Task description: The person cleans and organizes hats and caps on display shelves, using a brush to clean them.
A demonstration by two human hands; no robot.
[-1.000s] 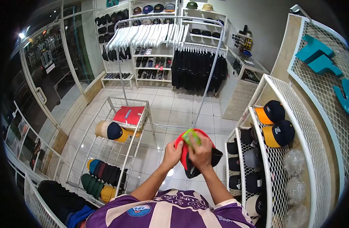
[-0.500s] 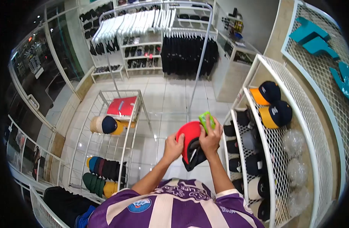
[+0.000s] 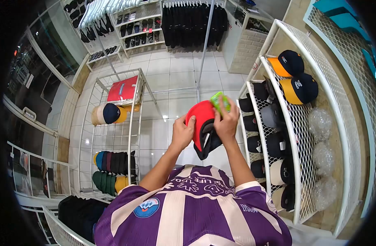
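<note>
A cap (image 3: 202, 117) with a red brim and black crown hangs in front of my chest, tilted, its dark inside partly turned up toward me. My left hand (image 3: 183, 132) grips the brim's left edge, thumb on the red side. On the other side, my right hand (image 3: 227, 121) is closed on a small bright green object (image 3: 219, 101) that looks like a soft packet; its exact kind I cannot make out. The green object touches or overlaps the upper right of the brim. Whether the right fingers also hold the cap is hidden.
At right, a white mesh rack (image 3: 292, 135) holds several caps, two navy ones with orange brims (image 3: 304, 88), and clear plastic domes (image 3: 320, 123). To the left, a wire rack (image 3: 130, 160) carries stacked caps (image 3: 114, 162) and a red folded item (image 3: 122, 89). Black clothes (image 3: 192, 24) hang behind.
The view has tipped downward, so the racks and hands sit higher in the picture. Both hands keep hold of the cap and green packet, with the right fingers slightly shifted.
</note>
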